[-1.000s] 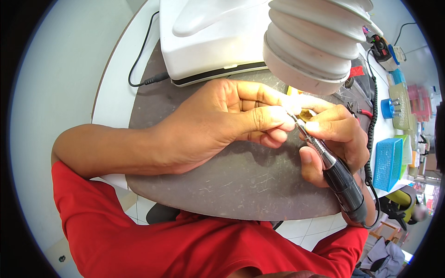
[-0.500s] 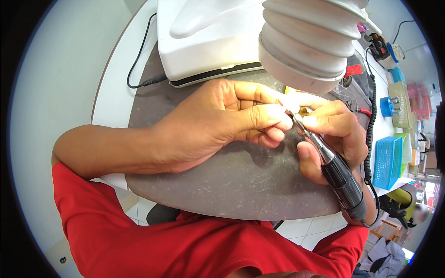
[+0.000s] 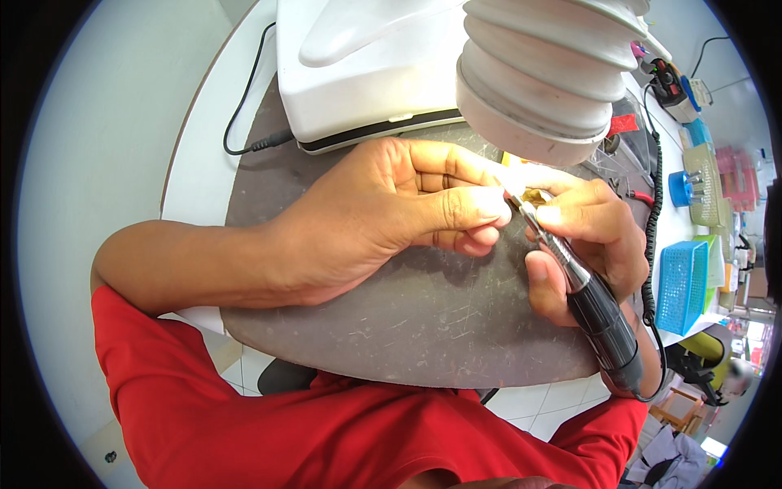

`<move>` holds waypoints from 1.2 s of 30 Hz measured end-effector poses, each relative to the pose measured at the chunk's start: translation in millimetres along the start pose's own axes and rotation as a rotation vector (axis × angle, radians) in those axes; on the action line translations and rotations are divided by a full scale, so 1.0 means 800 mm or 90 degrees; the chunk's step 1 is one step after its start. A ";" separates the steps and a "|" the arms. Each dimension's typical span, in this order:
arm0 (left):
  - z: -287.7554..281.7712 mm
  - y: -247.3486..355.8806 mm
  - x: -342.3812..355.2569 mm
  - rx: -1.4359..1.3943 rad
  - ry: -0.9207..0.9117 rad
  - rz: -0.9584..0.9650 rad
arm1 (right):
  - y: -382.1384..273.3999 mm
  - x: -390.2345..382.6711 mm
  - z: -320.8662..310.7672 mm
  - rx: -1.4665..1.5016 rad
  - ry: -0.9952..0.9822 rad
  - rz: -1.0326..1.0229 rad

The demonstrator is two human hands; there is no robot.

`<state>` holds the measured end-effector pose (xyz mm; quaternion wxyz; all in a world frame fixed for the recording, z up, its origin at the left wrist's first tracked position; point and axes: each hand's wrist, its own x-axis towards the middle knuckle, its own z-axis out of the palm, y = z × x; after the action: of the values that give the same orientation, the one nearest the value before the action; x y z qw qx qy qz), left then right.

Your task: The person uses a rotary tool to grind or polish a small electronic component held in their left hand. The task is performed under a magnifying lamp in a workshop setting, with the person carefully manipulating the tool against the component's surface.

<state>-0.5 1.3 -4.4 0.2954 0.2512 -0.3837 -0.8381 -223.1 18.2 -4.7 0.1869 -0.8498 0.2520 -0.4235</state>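
Currently mid-job, judging by the head view: the rotary handpiece (image 3: 593, 303) sits in the right hand (image 3: 580, 236) in a pen-style grip, its metal tip against a small yellowish piece (image 3: 535, 196). The left hand (image 3: 383, 213) is closed narrow, thumb and fingers pinching that piece from the other side. Piece is mostly hidden by fingertips, so how much has been ground off cannot be told. No finished pieces show on the mat, so the work reads as under way, with nothing visibly set down as complete.

Landmark: the dark round mat (image 3: 423, 318).
- Both hands and the piece hover over the mat's far-right part, well above its surface as far as can be told.
- White machine housing (image 3: 366, 65) sits on the mat's far edge, its black cable (image 3: 244, 122) running off to the left of the mat.
- White ribbed suction hose (image 3: 554, 73) hangs over the mat's far-right edge, mouth just above the hands.
- Coiled black cord (image 3: 652, 220) runs from the handpiece's rear end up along the mat's right side.
- Blue basket (image 3: 683, 285) stands right of the mat; a blue bit holder (image 3: 683, 187) lies further back on that side.

Counts: one handpiece, one piece in hand, one mat, one hose, one white machine, one blue basket, two hands. Clutter at far right is too small to count.
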 end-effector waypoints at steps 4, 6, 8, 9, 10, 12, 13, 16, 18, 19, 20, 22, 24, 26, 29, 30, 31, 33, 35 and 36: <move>0.000 -0.004 -0.002 0.000 0.014 0.004 | 0.000 -0.003 0.002 -0.006 0.005 0.010; 0.000 -0.004 0.001 -0.002 0.011 -0.002 | -0.001 -0.004 0.000 -0.015 0.003 0.015; 0.001 -0.002 -0.002 0.002 0.024 -0.002 | 0.001 -0.001 0.000 -0.006 -0.002 -0.006; 0.002 -0.002 -0.003 0.004 0.027 0.002 | 0.001 -0.001 0.000 -0.004 -0.002 -0.013; 0.001 -0.003 -0.002 0.004 0.029 0.005 | 0.001 -0.001 0.001 -0.008 0.001 -0.013; 0.001 -0.004 -0.002 0.006 0.031 0.009 | 0.001 -0.001 0.003 -0.009 0.002 -0.016; 0.001 -0.003 -0.003 0.008 0.030 0.010 | 0.002 0.000 0.002 -0.007 0.001 -0.020; 0.001 -0.003 -0.002 0.009 0.029 0.005 | -0.002 0.001 0.000 -0.016 -0.003 0.006; 0.000 -0.004 0.000 0.004 0.026 -0.003 | 0.000 -0.001 -0.001 -0.013 -0.010 0.005; 0.001 -0.002 -0.002 0.003 0.028 -0.004 | 0.002 0.000 -0.001 -0.002 -0.016 -0.017; 0.002 -0.001 -0.004 0.001 0.029 -0.006 | 0.002 0.001 -0.001 0.003 -0.014 -0.020; 0.001 -0.001 -0.004 0.005 0.021 0.000 | 0.000 0.001 0.000 0.006 -0.004 -0.002; 0.000 -0.003 0.000 0.002 0.015 -0.001 | 0.000 -0.002 0.000 0.003 -0.004 0.009; 0.003 0.000 -0.003 -0.001 0.021 -0.001 | 0.000 0.000 -0.003 -0.001 -0.015 -0.009; 0.002 -0.001 -0.004 0.011 0.018 0.006 | -0.001 0.002 -0.001 -0.008 -0.010 0.002; 0.002 -0.001 -0.004 0.011 0.020 0.004 | 0.000 0.001 0.001 -0.003 -0.007 0.001; 0.003 0.000 -0.005 0.012 0.018 0.003 | -0.001 0.001 0.001 -0.002 -0.004 0.001; 0.003 0.002 -0.006 0.012 0.009 0.007 | -0.003 0.001 -0.001 0.004 -0.007 0.001; 0.001 -0.002 -0.002 0.010 -0.009 0.012 | 0.000 0.001 -0.002 0.008 -0.011 -0.004; 0.002 -0.002 -0.001 0.013 -0.007 0.008 | 0.001 0.001 -0.002 0.006 -0.010 -0.004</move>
<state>-1.5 3.1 -4.6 0.2963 0.2471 -0.3953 -0.8336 -224.6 17.1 -3.8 0.1918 -0.8531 0.2457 -0.4183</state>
